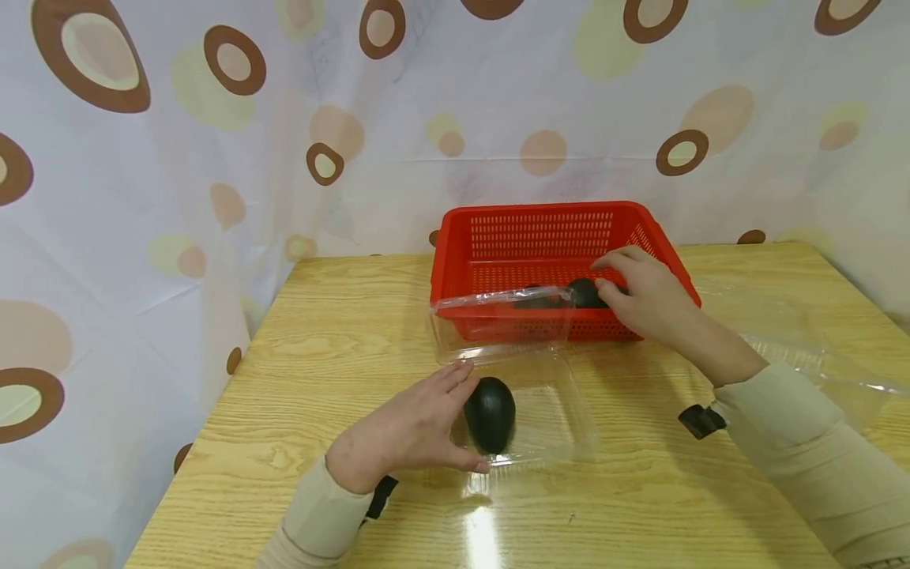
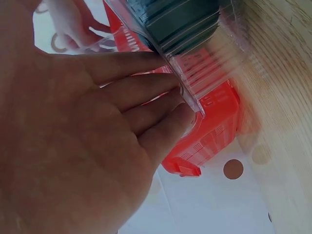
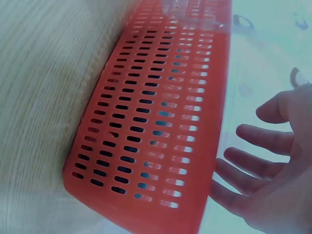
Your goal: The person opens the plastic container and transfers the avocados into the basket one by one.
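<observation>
A dark green avocado (image 1: 490,416) lies in the left half of a hinged clear plastic box (image 1: 579,423), whose raised lid (image 1: 501,324) leans toward a red basket (image 1: 547,212). My left hand (image 1: 412,431) is at the box's left side, thumb along the front edge. In the left wrist view its nearly straight fingers (image 2: 146,87) touch the box wall. Over the basket's right front, my right hand (image 1: 650,296) has its fingers spread, near a dark avocado (image 1: 584,294); contact is unclear. Another dark shape (image 1: 535,299) shows through the lid inside the basket.
More clear plastic packaging (image 1: 803,356) lies on the right of the wooden table (image 1: 320,340), partly behind the right forearm. A patterned curtain (image 1: 398,103) hangs behind the table and along its left. The basket stands near the back edge.
</observation>
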`<state>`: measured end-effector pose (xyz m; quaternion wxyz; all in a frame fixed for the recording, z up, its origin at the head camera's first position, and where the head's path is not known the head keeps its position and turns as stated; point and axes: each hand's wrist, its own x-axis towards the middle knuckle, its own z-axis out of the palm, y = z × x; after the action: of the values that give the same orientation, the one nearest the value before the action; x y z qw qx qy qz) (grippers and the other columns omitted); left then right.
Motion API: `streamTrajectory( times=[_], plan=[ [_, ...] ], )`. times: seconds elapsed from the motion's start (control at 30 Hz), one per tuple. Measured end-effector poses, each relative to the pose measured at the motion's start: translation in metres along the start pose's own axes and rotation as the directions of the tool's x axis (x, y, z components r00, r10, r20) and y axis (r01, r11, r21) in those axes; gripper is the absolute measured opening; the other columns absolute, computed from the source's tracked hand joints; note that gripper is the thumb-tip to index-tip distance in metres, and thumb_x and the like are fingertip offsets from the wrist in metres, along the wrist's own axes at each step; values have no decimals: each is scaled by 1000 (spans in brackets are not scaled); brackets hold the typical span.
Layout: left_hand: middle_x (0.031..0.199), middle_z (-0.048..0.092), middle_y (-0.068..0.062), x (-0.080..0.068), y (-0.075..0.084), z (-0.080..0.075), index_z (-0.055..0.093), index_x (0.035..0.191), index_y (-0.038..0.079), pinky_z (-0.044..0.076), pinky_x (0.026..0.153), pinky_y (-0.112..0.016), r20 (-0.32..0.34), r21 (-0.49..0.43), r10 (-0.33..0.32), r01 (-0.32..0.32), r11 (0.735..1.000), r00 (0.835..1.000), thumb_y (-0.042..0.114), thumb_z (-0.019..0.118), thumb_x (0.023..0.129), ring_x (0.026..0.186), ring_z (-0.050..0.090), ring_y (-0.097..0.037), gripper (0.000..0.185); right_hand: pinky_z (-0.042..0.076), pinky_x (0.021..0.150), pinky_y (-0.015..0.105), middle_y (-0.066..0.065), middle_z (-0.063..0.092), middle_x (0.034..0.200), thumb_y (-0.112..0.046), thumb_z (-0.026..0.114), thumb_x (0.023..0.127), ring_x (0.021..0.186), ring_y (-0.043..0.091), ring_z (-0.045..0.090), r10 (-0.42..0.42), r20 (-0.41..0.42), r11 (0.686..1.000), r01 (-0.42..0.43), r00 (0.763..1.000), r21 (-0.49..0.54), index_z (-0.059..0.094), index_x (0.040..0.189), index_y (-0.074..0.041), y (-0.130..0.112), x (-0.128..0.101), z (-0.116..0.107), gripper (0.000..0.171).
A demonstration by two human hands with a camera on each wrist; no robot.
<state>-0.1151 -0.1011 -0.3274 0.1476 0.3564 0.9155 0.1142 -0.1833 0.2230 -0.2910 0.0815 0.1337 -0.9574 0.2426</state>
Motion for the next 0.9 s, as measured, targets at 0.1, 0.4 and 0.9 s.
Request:
streamTrajectory(
  times=[0.1, 0.4, 0.9],
  plan=[
    [165, 22, -12, 0, 0, 0, 23, 157, 5, 23, 125, -41, -1, -14, 10, -10, 1000, 1000, 61, 75, 79, 154, 19, -27, 110, 48, 93, 58, 19, 54, 128, -13, 52, 99, 117, 39, 52, -14, -60, 999, 16, 998, 30, 62, 122, 0, -4, -8, -4, 28],
    [165, 23, -8, 1, 2, 2, 16, 159, 8, 24, 125, -42, -36, -15, 11, -12, 1000, 999, 61, 79, 72, 153, 21, -27, 120, 50, 81, 43, 14, 57, 125, -8, 56, 97, 114, 33, 54, -131, -197, 990, 139, 972, 30, 64, 118, -2, -23, -29, -12, 23],
    [161, 30, -11, -2, 0, -4, 22, 157, 4, 29, 122, -41, -43, -103, 15, -19, 994, 999, 47, 84, 76, 150, 27, -28, 110, 45, 65, 11, 4, 60, 120, 1, 67, 89, 95, 12, 59, -330, -263, 940, 342, 906, -2, 66, 115, -7, -46, -53, 3, 27]
  ],
)
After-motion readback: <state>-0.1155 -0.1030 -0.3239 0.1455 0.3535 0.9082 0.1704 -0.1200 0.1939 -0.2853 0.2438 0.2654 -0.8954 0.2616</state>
